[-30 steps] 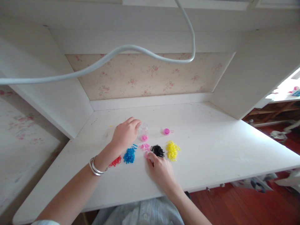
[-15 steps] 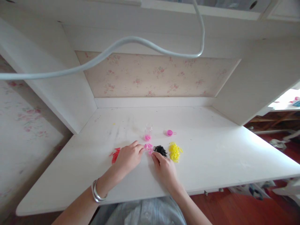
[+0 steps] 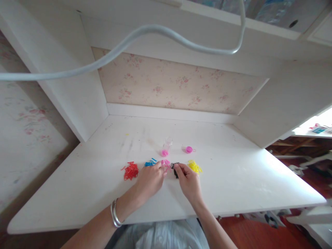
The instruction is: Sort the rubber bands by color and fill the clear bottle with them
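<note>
Small loose pieces lie in coloured piles on the white desk: red (image 3: 131,171), blue (image 3: 150,162), pink (image 3: 166,164), black (image 3: 176,173) and yellow (image 3: 194,166). My left hand (image 3: 150,178), with a silver bangle on its wrist, is closed at the pink pile's left side and partly covers the blue pile. My right hand (image 3: 188,181) is pinched over the black pile, and its fingertips hide whatever they hold. Behind the hands lies a clear container with pink at its near end (image 3: 165,152). A round pink piece (image 3: 189,149) rests to its right.
A thick white cable (image 3: 155,31) crosses the upper view. Cabinet side panels (image 3: 293,100) enclose the desk (image 3: 103,193) left and right. A tiny yellow piece (image 3: 127,134) lies far back on the left.
My left hand has moved right to the pink pile, uncovering the red pile and part of the blue one. My right hand has shifted right over the black pile. The view has tilted.
</note>
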`<state>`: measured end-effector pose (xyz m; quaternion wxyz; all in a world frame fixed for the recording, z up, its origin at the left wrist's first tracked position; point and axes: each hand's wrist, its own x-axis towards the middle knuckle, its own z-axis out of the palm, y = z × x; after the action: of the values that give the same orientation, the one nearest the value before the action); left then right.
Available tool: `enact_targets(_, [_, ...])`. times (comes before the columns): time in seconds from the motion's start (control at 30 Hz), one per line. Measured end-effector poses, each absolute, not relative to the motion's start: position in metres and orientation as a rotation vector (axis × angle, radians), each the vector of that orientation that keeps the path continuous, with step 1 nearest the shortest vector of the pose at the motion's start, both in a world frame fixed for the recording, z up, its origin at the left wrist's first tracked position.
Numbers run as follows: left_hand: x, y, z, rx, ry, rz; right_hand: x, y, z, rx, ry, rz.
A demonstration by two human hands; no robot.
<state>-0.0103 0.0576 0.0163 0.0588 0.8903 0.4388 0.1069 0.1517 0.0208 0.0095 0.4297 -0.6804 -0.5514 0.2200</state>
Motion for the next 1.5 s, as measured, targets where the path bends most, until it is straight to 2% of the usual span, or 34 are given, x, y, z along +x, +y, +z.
enact_targets(0.23, [-0.01,0.055,0.006,2.744,1.337,0.309,0.157,0.054,0.085,-1.649,-1.354,0.317])
enact_targets(0.4, [-0.013,0.053,0.005,2.738,1.344,0.346,0.153,0.082,0.1,-1.618,-1.463,0.196])
enact_targets(0.73, [-0.014,0.052,0.011,2.691,1.4,0.394,0.149,0.102,0.086,-1.643,-1.63,0.081])
enact_targets(1.07, [-0.017,0.052,0.011,2.69,1.386,0.399,0.155,0.083,0.075,-1.699,-1.566,0.184])
enact_targets(1.33, [-0.018,0.057,0.015,2.584,1.447,0.458,0.153,0.032,0.018,-1.786,-1.63,0.462])
enact_targets(1.5, [-0.02,0.066,0.022,2.504,1.482,0.649,0.142,0.012,-0.004,-1.904,-1.848,0.337])
